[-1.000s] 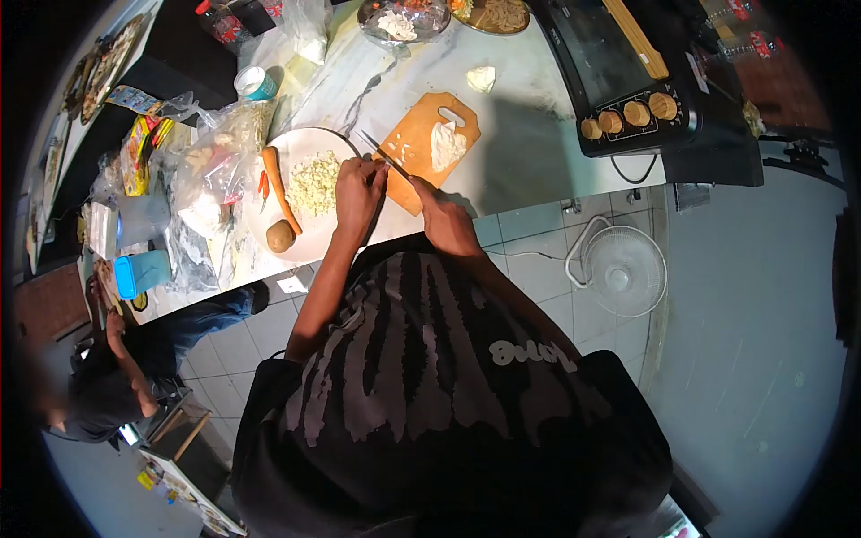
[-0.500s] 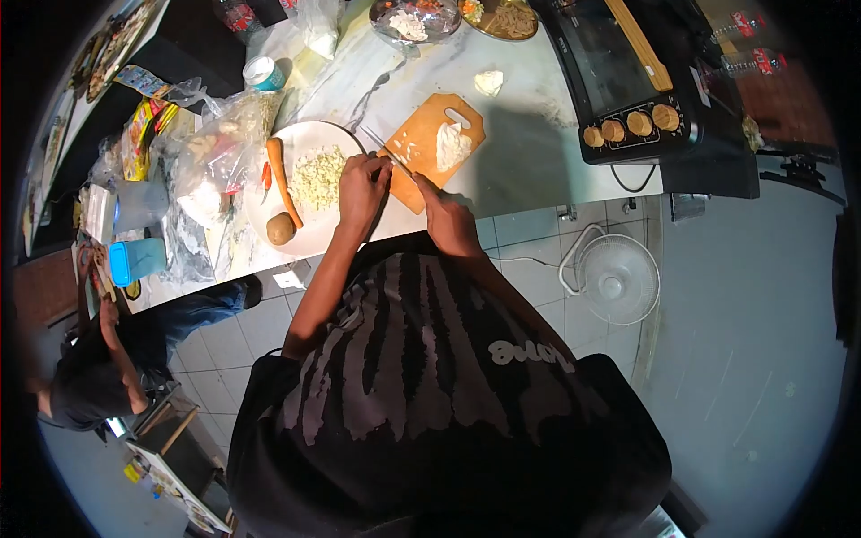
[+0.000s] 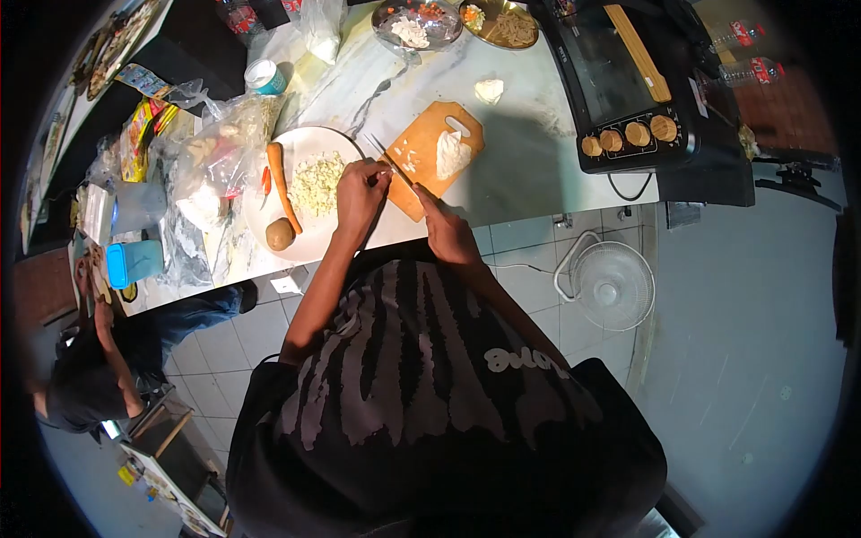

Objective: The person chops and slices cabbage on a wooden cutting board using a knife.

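My right hand [image 3: 450, 231] is closed round the handle of a knife [image 3: 394, 164], its blade angled up and left over the near-left edge of a wooden cutting board [image 3: 421, 184]. Beside the blade my left hand [image 3: 360, 199] is closed, fingertips pinched together; what they hold, if anything, is too small to make out. A white cabbage chunk [image 3: 452, 154] lies on the board with small bits near the blade. Left of my left hand, a white plate [image 3: 309, 139] carries chopped pale cabbage [image 3: 317, 183], a carrot [image 3: 279, 179], red chillies [image 3: 266, 179] and a brown potato [image 3: 280, 235].
Another pale chunk [image 3: 489, 91] lies behind the board. Two metal trays [image 3: 437, 42] of cut food stand at the back. A black toaster oven [image 3: 637, 161] is at right, plastic bags [image 3: 215, 152] at left. A fan [image 3: 612, 285] stands below; another person [image 3: 99, 368] is at left.
My left fingertips have drawn slightly down, away from the knife blade. The knife stays in my right hand over the board, and the view has shifted a little.
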Demonstrator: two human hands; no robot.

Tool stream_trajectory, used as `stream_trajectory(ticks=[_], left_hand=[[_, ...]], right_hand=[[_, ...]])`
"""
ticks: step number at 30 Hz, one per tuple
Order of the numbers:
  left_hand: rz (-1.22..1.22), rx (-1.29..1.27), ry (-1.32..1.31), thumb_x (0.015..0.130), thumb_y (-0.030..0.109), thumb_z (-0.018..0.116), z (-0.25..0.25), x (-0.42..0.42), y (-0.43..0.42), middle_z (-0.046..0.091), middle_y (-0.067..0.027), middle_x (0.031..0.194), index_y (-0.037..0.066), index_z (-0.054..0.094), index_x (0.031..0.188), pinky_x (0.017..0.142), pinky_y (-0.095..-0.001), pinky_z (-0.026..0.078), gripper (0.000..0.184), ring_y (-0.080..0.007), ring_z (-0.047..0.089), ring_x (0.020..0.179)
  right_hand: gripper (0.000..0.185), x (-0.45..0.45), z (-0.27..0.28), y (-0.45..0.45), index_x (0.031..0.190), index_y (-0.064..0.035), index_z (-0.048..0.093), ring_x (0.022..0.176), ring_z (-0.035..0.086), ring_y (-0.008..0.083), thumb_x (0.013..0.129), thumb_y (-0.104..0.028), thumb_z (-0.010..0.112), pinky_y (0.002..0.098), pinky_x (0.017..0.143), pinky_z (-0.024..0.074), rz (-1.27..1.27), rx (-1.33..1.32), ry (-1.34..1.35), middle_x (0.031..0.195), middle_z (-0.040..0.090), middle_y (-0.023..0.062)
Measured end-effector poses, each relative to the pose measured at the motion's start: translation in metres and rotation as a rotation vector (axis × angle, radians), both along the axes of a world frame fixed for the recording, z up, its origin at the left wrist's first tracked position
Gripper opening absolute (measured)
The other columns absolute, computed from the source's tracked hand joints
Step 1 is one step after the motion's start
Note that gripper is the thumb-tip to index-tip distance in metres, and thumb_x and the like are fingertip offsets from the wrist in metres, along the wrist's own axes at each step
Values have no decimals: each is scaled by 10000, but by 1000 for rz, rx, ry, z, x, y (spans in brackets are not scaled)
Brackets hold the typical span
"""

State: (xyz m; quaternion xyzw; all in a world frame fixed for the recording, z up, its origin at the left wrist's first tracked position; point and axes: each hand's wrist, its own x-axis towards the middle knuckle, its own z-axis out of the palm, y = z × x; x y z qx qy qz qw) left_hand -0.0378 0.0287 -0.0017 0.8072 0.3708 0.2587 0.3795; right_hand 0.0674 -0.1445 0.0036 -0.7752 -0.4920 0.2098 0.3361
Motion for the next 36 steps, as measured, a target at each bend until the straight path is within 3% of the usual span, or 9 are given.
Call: stream_trajectory(ticks=[3,6,9,12,16,24,27,30,36], left_hand=[[7,62,28,821,90,752,8,-1,-2,635,-135,760,31,770,906,741,-414,496,106,-314,614,797],[-10,86,76,823,89,747,7,0,1,643,-136,760,34,769,909,743,-419,496,105,-318,621,789],[-42,14,55,825,86,744,1,3,9,656,-138,773,36,768,909,724,-411,502,100,-316,630,756],[-29,-83,49,813,81,755,1,3,8,664,-139,785,38,764,908,696,-397,510,104,-303,641,724],[1,-77,33,800,90,779,3,4,6,670,-136,781,37,765,894,673,-384,514,109,-283,648,695],[67,-19,72,830,130,784,7,2,-3,708,-154,803,14,769,934,662,-335,517,155,-239,680,702],[63,31,94,832,122,784,5,1,-4,713,-151,819,17,773,924,680,-334,518,140,-240,680,714],[95,-78,70,837,115,784,5,0,-6,720,-152,838,18,778,918,687,-334,518,127,-237,680,725],[89,-27,99,843,117,785,4,1,-3,726,-138,831,16,775,926,677,-333,521,131,-230,681,708]], right_hand=[[567,0,1,3,1477,-144,474,909,669,448,928,-9,524,502,757,542,11,142,-17,1057,663,285],[549,1,6,5,1469,-134,479,861,673,455,936,-10,519,504,740,542,-8,-87,68,978,666,293],[545,0,1,8,1477,-146,470,795,674,458,947,-29,519,507,710,540,-29,-7,12,872,668,278],[602,2,9,10,1514,-188,423,788,662,457,942,-44,541,516,703,529,-16,-197,-49,868,645,287],[612,5,0,9,1527,-196,407,775,662,455,949,-50,544,518,692,525,-29,-176,-120,841,637,288],[606,8,-18,0,1534,-178,387,780,646,474,958,-32,503,528,690,515,39,81,32,861,635,298],[603,8,-16,1,1533,-176,387,782,649,474,959,-32,500,529,693,512,62,-8,49,841,629,304],[568,8,-2,2,1511,-167,418,798,661,479,960,-90,532,552,723,519,44,-157,74,842,662,291],[576,5,12,7,1508,-162,415,821,668,467,948,-84,527,555,738,519,9,-148,118,828,663,285]])
